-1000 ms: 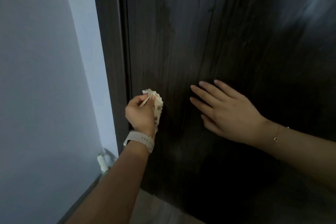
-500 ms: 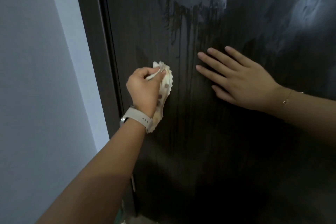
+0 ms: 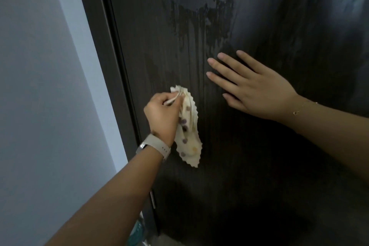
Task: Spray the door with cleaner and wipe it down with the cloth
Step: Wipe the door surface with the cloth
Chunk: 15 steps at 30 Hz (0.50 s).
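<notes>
Grey wall (image 3: 40,86) flanks dark door (image 3: 259,166)

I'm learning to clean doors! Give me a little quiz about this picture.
1. True or false: the left hand grips the cloth.
2. How does the right hand lie on the door? A) flat, fingers straight B) in a fist C) round a handle
3. Fill in: wet streaks run down the door ____ both hands.

Key: 1 true; 2 A; 3 above.
</notes>
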Each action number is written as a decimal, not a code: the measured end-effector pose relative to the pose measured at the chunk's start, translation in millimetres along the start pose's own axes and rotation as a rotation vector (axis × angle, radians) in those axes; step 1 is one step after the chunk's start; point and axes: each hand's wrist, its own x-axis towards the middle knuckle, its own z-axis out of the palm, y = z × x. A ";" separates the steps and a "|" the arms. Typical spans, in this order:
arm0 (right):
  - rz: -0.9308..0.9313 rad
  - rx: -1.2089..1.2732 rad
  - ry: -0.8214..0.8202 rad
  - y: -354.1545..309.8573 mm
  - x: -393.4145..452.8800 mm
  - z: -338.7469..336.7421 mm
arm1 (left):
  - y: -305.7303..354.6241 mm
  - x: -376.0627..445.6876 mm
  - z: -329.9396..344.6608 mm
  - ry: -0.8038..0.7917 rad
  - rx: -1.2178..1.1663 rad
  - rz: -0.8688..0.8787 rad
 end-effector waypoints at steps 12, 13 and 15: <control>0.002 0.042 0.003 -0.2 0.9 -2.0 | -24.2 -23.5 1.2 0.006 0.027 -0.126; 0.001 0.047 0.000 -0.1 1.0 -2.3 | -29.7 -31.5 1.4 -0.002 0.020 -0.165; 0.003 0.053 0.000 -0.1 0.5 -2.9 | -38.6 -48.6 0.4 -0.021 0.061 -0.196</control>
